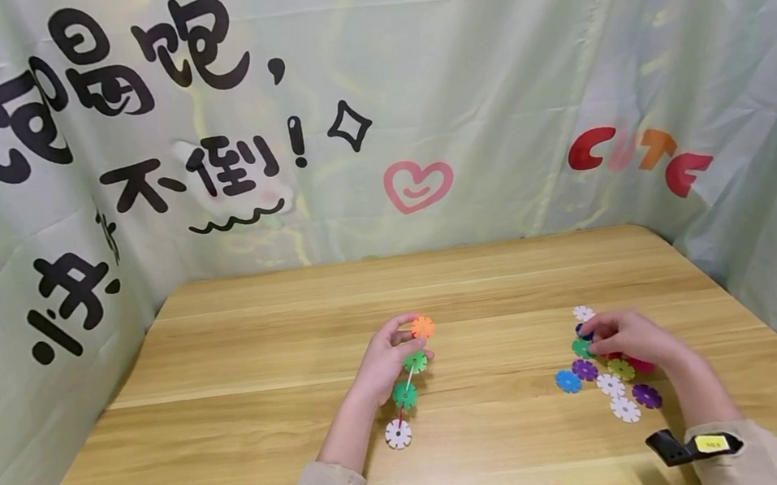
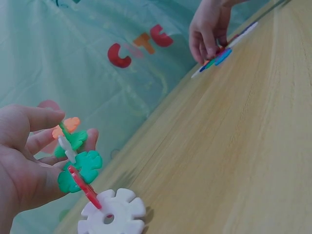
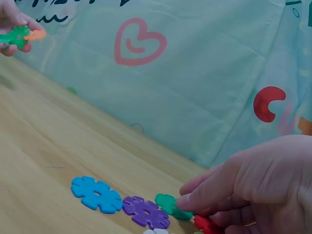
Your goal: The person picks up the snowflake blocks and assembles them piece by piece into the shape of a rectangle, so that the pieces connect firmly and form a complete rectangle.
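My left hand (image 1: 384, 362) pinches a chain of notched flower-shaped plastic discs, raised above the table. An orange disc (image 1: 423, 327) is at its far end, followed by a green disc (image 1: 415, 362), a thin-looking white one (image 2: 67, 148) seen edge-on, another green disc (image 1: 404, 395), a red disc (image 2: 84, 186) and a white disc (image 1: 398, 434) at the near end. My right hand (image 1: 632, 333) reaches down over loose discs, fingertips by a green disc (image 1: 582, 348) and a dark blue disc (image 1: 582, 329). Its thumb and index finger stand a little apart. The hand partly covers the discs below.
Around the right hand lie a blue disc (image 1: 568, 381), purple discs (image 1: 648, 396), white discs (image 1: 626, 409), a yellow-green disc (image 1: 621, 369) and a red disc (image 1: 642, 364). The wooden table (image 1: 293, 304) ends at a printed curtain (image 1: 487, 98) behind and along both sides.
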`<state>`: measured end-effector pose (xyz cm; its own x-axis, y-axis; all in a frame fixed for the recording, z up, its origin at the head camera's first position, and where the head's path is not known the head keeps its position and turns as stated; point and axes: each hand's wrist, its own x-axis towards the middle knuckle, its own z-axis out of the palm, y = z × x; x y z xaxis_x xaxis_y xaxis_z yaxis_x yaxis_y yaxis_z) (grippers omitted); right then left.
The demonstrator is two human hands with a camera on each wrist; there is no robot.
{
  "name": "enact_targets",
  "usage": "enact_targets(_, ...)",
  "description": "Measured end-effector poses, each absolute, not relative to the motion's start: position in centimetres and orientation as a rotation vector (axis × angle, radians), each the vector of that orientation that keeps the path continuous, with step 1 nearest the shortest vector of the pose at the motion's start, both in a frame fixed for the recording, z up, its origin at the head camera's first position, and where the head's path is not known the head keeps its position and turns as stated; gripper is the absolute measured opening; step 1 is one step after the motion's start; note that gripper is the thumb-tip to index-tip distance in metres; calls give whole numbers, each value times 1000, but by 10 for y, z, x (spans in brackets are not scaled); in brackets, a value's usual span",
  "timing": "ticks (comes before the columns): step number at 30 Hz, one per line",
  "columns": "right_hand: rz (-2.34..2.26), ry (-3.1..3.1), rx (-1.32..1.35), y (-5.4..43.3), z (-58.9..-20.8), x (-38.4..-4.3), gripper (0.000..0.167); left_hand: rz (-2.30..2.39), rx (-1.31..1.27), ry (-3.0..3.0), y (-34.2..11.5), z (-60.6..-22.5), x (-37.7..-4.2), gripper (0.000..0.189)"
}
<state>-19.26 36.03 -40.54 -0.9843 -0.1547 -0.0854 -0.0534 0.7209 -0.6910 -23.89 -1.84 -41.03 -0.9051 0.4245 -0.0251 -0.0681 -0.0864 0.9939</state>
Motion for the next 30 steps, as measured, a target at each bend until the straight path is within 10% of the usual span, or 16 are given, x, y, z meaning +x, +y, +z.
enact_targets(30, -1029, 2858, -117, 349, -403, -197, 20, 2108, 354, 1834, -18, -412, -240, 42)
